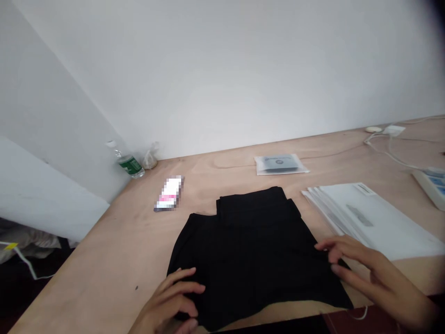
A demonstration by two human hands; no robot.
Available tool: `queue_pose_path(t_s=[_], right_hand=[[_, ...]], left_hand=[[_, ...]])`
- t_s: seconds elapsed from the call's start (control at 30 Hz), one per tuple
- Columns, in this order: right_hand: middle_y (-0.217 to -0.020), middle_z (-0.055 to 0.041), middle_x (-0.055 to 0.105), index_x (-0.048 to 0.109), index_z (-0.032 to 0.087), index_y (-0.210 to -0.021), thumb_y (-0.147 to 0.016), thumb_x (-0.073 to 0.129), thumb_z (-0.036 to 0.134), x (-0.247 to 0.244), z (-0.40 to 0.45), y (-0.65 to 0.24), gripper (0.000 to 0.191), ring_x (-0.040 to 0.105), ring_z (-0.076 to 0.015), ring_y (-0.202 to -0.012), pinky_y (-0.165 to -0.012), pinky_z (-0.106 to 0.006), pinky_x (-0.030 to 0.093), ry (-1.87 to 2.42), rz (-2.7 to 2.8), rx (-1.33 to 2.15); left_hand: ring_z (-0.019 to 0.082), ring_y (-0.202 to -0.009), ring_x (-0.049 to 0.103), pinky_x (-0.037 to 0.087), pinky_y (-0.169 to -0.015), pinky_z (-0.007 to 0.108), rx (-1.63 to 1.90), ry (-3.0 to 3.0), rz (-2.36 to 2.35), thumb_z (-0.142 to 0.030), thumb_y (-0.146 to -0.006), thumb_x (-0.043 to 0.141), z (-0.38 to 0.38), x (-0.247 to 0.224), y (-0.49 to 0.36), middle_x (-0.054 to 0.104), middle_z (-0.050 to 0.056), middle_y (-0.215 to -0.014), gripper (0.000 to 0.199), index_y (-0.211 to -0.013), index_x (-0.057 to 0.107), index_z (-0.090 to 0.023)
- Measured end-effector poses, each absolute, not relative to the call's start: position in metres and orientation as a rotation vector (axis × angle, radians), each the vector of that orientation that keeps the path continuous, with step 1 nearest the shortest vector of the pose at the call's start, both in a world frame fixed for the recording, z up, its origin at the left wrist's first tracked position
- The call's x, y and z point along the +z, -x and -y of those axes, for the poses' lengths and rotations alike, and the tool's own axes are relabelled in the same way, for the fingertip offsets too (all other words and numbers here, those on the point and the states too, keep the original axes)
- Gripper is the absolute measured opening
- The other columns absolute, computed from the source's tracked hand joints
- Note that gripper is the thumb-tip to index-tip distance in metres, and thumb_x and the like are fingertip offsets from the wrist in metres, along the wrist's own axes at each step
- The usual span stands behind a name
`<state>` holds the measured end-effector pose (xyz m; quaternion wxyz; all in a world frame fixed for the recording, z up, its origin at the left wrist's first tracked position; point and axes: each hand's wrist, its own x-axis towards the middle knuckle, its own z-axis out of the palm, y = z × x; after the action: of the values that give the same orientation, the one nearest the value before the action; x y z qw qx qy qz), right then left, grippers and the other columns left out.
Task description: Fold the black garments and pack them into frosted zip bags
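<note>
A black garment (250,255) lies spread on the wooden table, its far end folded into a narrower block. My left hand (172,301) rests on its near left edge with the fingers apart. At its right edge is my right hand (365,273), fingers bent and apart, the fingertips touching the cloth. Neither hand has the cloth visibly gripped.
White plastic bags (378,218) are stacked to the right, partly behind my right hand. Further back lie a small clear packet (281,163), a phone (169,194) and a bottle (130,164). Cables and a power strip (431,185) sit at the far right.
</note>
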<state>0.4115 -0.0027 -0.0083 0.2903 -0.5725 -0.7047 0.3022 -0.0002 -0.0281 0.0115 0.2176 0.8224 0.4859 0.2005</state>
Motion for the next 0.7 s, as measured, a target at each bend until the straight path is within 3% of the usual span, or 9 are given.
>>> queue_pose_path(t_s=[0.13,0.2,0.37,0.6,0.7], right_hand=[[-0.091,-0.0054,0.063,0.055,0.023,-0.073,-0.081,0.049,0.045,0.0,-0.031,-0.395,0.024,0.058,-0.0222,-0.084,-0.07,-0.033,0.047,1.581,1.525,0.932],[-0.081,-0.0041,0.063,0.056,0.023,-0.081,-0.08,0.049,0.047,-0.001,-0.042,-0.384,0.025,0.059,-0.0213,-0.078,-0.065,-0.032,0.047,1.596,1.397,0.963],[-0.084,-0.0033,0.065,0.045,0.026,-0.115,-0.074,0.059,0.045,-0.023,-0.04,-0.377,0.047,0.062,-0.0233,-0.08,-0.065,-0.034,0.05,1.513,1.24,1.069],[-0.08,-0.0031,0.064,0.043,0.026,-0.119,-0.077,0.056,0.042,-0.029,-0.033,-0.374,0.047,0.063,-0.0233,-0.08,-0.063,-0.033,0.051,1.508,1.231,0.897],[-0.085,-0.0033,0.064,0.043,0.026,-0.118,-0.079,0.053,0.041,-0.033,-0.035,-0.369,0.043,0.062,-0.0229,-0.083,-0.069,-0.034,0.049,1.639,1.378,0.698]], left_hand=[[0.023,-0.093,0.062,0.051,-0.078,0.036,0.75,-1.762,-1.585,-0.038,-0.082,0.05,-0.002,0.031,-0.013,0.068,0.004,-0.094,0.018,-0.078,0.061,-0.024],[0.022,-0.085,0.063,0.05,-0.074,0.034,0.836,-1.648,-1.703,-0.043,-0.082,0.049,-0.018,0.033,-0.02,0.067,0.004,-0.086,0.024,-0.083,0.06,-0.022],[0.021,-0.082,0.064,0.049,-0.071,0.031,0.834,-1.594,-1.763,-0.045,-0.076,0.057,-0.03,0.017,-0.022,0.066,0.0,-0.079,0.038,-0.107,0.051,-0.024],[0.02,-0.085,0.063,0.049,-0.075,0.03,1.077,-1.707,-1.911,-0.045,-0.077,0.055,-0.032,0.007,-0.02,0.065,0.001,-0.087,0.032,-0.101,0.054,-0.025],[0.02,-0.079,0.063,0.049,-0.068,0.03,0.934,-1.851,-2.096,-0.048,-0.078,0.052,-0.04,0.001,-0.021,0.065,0.001,-0.084,0.03,-0.099,0.056,-0.027]])
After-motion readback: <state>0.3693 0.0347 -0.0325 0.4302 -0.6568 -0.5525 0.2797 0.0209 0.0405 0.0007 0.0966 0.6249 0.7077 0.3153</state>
